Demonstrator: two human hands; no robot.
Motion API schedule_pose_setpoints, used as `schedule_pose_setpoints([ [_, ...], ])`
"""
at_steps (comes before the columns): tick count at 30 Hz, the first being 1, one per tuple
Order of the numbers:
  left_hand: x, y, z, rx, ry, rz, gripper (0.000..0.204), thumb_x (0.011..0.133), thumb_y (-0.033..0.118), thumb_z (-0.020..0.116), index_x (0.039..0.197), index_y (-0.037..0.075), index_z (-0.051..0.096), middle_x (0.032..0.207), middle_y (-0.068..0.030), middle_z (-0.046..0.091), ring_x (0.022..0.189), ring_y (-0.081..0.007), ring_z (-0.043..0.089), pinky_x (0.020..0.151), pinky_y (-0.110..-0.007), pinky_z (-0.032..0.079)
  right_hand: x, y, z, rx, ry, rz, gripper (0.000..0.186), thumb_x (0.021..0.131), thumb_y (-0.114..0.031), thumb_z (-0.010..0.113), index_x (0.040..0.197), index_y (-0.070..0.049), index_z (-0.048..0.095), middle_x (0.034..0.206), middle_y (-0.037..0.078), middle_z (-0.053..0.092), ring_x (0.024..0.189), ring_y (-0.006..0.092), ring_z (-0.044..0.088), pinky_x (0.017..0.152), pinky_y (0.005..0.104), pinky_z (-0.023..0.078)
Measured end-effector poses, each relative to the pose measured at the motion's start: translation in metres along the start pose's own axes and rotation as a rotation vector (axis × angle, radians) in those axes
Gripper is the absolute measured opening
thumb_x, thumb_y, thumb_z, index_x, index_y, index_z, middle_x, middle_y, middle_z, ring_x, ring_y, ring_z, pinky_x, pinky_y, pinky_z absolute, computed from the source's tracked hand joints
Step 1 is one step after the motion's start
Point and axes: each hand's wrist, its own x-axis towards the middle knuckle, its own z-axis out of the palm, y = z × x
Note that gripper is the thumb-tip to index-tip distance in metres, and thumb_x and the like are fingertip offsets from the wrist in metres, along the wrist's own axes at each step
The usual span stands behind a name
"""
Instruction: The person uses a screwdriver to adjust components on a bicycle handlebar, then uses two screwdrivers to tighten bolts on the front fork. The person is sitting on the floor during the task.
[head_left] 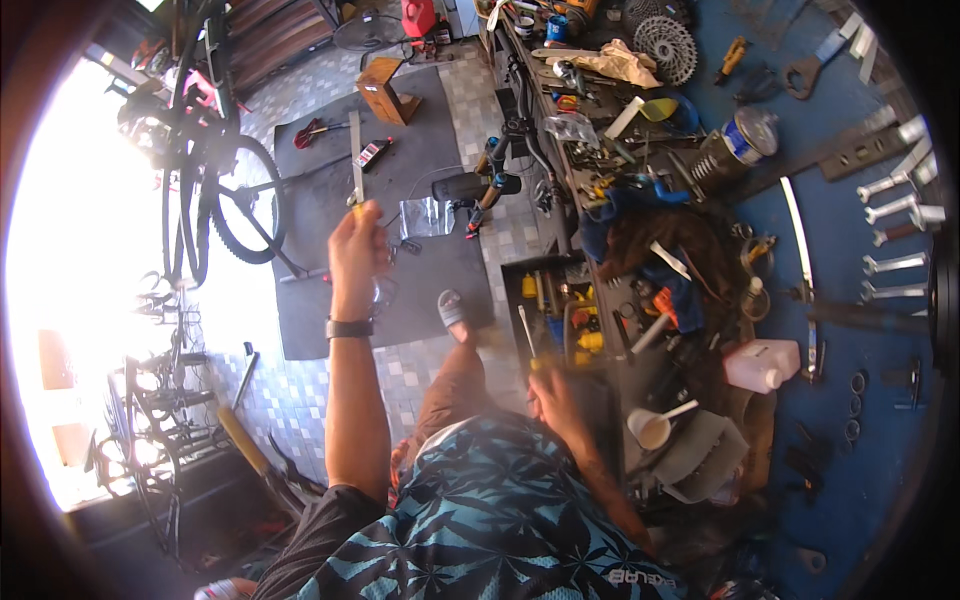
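Observation:
My left hand (357, 240) is raised over the dark mat (340, 320), closed round the yellow handle of a long flat metal tool (355, 150) whose blade points away from me. My right hand (548, 395), slightly blurred, is beside the open tool drawer (510, 275) and grips a screwdriver (525, 330) with a yellow handle and its tip upward. Beyond my left hand lie a clear plastic bag (427, 217) and a small red-and-white package (373, 153).
A cluttered workbench (640, 150) runs along my right, below a blue wall board (830, 420) with wrenches. A bicycle (240, 200) stands at the left by a bright opening. A bicycle fork and handlebar (500, 170) and a wooden stand (385, 90) are ahead of me.

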Motion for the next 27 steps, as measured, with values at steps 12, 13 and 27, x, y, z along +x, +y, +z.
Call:
schedule_pose_setpoints([
  [12,0.250,-0.044,-0.141,0.221,0.151,-0.134,0.034,0.108,0.038,0.069,0.110,0.004,0.075,0.072,0.0051,0.052,0.056,-0.0044,0.047,0.048,-0.024,0.038,0.124,-0.059,0.142,0.033,0.304,0.127,0.019,0.112,-0.021,0.060,0.124,-0.008,0.054,0.095,0.004,0.066,0.066,0.0098,0.061,0.053,0.0240,0.048],
  [13,0.263,-0.040,-0.141,0.268,0.136,-0.153,0.034,0.107,0.038,0.070,0.110,0.004,0.075,0.072,0.0047,0.053,0.057,-0.0048,0.048,0.048,-0.024,0.038,0.135,-0.069,0.149,0.034,0.309,0.151,0.021,0.111,-0.024,0.061,0.123,-0.008,0.054,0.092,0.003,0.064,0.064,0.0097,0.060,0.053,0.0243,0.047],
  [27,0.408,0.067,-0.133,0.274,0.010,-0.052,0.037,0.109,0.039,0.066,0.118,0.004,0.072,0.075,0.0045,0.052,0.060,-0.0053,0.051,0.051,-0.023,0.040,0.324,-0.164,0.181,-0.080,0.500,-0.014,0.037,0.109,-0.042,0.067,0.100,-0.006,0.060,0.065,0.000,0.056,0.049,0.0124,0.052,0.047,0.0324,0.039],
])
